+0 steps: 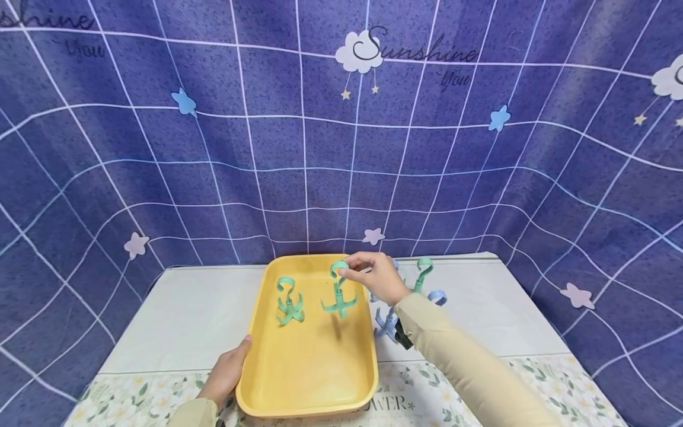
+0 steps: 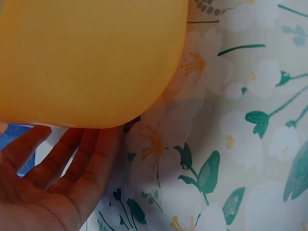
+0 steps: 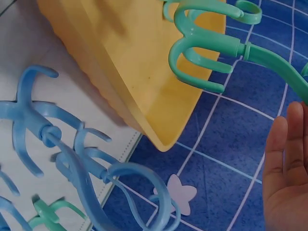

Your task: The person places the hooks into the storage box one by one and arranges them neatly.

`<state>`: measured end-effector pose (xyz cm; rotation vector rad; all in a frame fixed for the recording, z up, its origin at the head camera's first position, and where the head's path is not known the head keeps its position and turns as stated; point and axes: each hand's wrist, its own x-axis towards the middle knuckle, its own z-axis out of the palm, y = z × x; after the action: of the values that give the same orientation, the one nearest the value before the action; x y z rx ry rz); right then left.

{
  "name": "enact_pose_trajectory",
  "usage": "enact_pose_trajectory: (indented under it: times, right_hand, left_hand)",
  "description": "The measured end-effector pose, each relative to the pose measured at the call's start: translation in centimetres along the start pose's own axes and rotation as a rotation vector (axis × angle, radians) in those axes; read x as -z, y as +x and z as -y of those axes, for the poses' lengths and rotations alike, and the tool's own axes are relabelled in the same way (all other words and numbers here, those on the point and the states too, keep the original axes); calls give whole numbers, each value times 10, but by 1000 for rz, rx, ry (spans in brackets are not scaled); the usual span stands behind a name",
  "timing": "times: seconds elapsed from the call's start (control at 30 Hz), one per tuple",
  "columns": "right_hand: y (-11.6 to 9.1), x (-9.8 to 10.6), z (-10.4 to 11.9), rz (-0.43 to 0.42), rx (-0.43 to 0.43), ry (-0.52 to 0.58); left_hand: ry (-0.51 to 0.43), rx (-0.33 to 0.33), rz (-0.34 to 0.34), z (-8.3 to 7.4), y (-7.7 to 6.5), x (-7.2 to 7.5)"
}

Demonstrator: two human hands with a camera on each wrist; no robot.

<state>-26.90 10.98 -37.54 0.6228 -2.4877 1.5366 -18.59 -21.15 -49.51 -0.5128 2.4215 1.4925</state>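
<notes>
My right hand (image 1: 376, 276) pinches a green four-pronged rotating hook (image 1: 339, 299) by its curved top. It hangs upright over a yellow tray (image 1: 309, 367), prongs at the bottom; the right wrist view shows the same green hook (image 3: 211, 43) beside my fingers (image 3: 293, 159). Another green hook (image 1: 290, 308) lies inside the tray, toward its left. My left hand (image 1: 226, 370) holds the tray's left edge, its fingers (image 2: 94, 163) reaching under the rim in the left wrist view.
Right of the tray, partly behind my right arm, are several blue hooks (image 1: 386, 323) and a green hook (image 1: 423, 276). They rest on a white surface (image 1: 192, 314) with a floral cloth (image 1: 144, 394) in front. A blue grid-patterned curtain (image 1: 272, 136) hangs behind.
</notes>
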Motion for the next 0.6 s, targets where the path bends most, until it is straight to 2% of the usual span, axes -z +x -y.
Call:
enact_pose_trajectory:
  times: [0.37,0.6]
  right_hand:
    - [9,-24,-12,-39,-30,15]
    - [17,-42,-20,-27,-47,31]
  left_hand:
    - [28,-9,12,1,-1,0]
    - [42,-4,5,1,-3,-1]
